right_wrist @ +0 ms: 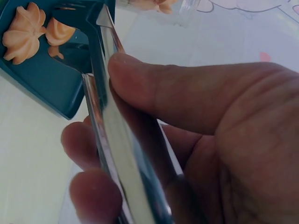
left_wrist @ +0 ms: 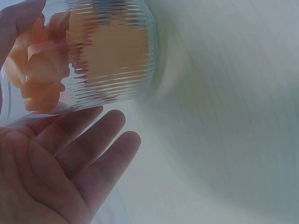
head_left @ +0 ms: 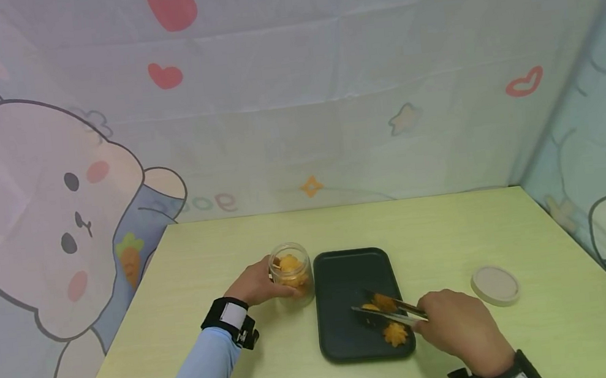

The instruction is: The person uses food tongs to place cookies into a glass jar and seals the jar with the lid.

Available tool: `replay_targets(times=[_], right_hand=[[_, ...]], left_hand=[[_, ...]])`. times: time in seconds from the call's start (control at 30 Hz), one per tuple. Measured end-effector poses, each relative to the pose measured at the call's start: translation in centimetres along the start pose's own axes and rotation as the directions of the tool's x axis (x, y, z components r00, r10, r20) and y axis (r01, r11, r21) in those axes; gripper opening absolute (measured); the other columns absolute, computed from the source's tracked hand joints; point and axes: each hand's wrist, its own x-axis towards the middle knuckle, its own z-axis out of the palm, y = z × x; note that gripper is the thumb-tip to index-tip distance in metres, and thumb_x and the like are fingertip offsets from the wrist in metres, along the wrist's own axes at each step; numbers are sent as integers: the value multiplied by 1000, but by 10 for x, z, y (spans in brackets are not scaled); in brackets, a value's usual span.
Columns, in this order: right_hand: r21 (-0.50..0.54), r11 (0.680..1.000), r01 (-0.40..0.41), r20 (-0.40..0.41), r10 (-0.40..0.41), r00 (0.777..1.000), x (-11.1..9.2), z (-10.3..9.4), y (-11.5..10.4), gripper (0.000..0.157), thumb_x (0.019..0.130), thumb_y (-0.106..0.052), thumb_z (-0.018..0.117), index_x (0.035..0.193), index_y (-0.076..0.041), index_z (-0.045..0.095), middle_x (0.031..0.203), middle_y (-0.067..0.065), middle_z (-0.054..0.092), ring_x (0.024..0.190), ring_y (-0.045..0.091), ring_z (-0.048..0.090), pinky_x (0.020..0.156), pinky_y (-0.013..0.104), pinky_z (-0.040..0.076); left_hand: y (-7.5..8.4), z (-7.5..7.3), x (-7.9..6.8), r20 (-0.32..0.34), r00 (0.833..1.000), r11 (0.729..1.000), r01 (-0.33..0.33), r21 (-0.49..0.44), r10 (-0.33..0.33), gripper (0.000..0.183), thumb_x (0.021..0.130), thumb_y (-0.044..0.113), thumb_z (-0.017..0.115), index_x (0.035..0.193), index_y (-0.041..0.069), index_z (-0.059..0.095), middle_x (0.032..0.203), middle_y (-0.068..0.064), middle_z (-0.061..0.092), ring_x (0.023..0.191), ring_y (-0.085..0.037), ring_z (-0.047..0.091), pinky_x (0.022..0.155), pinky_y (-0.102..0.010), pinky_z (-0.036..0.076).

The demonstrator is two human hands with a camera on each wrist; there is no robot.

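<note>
My left hand (head_left: 260, 284) holds a clear glass jar (head_left: 304, 293) upright at the left side of a dark tray (head_left: 346, 338). Orange-yellow flower-shaped cookies (left_wrist: 44, 86) show through its ribbed wall, and the mouth is uncovered. In my right hand (head_left: 458, 323) are metal tongs (right_wrist: 124, 158), pinched between thumb and fingers, their tips low over the tray's right half. One cookie (right_wrist: 60, 31) lies by the tong tips; whether they grip it I cannot tell. Another cookie (head_left: 395, 334) rests near the tray's lower right corner.
A round pale lid (head_left: 495, 286) lies on the light wooden table (head_left: 440, 230) to the right of the tray. Behind the table hangs a printed cloth (head_left: 284, 111) with hearts and a rabbit, and a second cloth side (head_left: 604, 151) closes the right.
</note>
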Motion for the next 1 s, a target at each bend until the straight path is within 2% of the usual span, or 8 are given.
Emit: replay_targets(times=[0.47, 1.0], right_hand=[[21, 999, 40, -111, -38, 993, 4, 2, -2, 19, 78, -27, 73, 66, -18, 62, 57, -4, 55, 48, 14, 44, 41, 30, 33], [22, 997, 67, -196, -62, 979, 8, -6, -7, 20, 81, -28, 72, 69, -17, 61, 55, -1, 51, 49, 15, 42, 42, 29, 30]], left_hand=[[2, 0, -1, 4, 1000, 1000, 3, -4, -3, 88, 61, 49, 83, 130, 6, 49, 118, -10, 64, 105, -25, 56, 92, -47, 47], [3, 0, -1, -1, 1000, 1000, 18, 11, -18, 87, 61, 49, 83, 129, 6, 49, 118, -10, 64, 105, -24, 56, 92, -47, 47]])
